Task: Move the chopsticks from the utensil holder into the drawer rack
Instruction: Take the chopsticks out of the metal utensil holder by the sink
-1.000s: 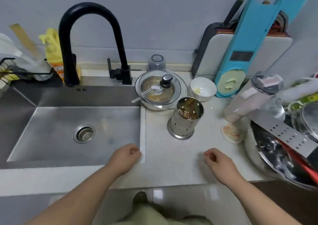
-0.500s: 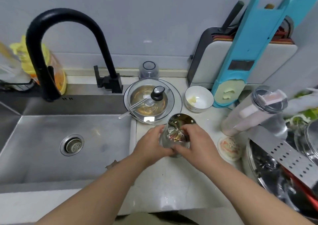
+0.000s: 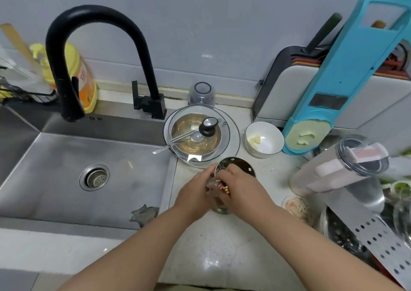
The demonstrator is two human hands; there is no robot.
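The steel utensil holder [image 3: 241,165] is seen on the counter [image 3: 222,246] just right of the sink [image 3: 89,175], gripped at its side by the curled left hand [image 3: 195,194]. The chopsticks [image 3: 223,187] are clasped by the closed right hand [image 3: 242,186], their tips blurred at the holder's mouth. A lidded pan [image 3: 200,135] and 1 white bowl [image 3: 264,139] stand behind

evenly lit, soft and cool — faint shadows only. small glare spots on the wall tile [image 3: 206,56] and wet counter [image 3: 209,261]. strong wide-angle bending at the edges — motion blur over the hands, right side smeared.
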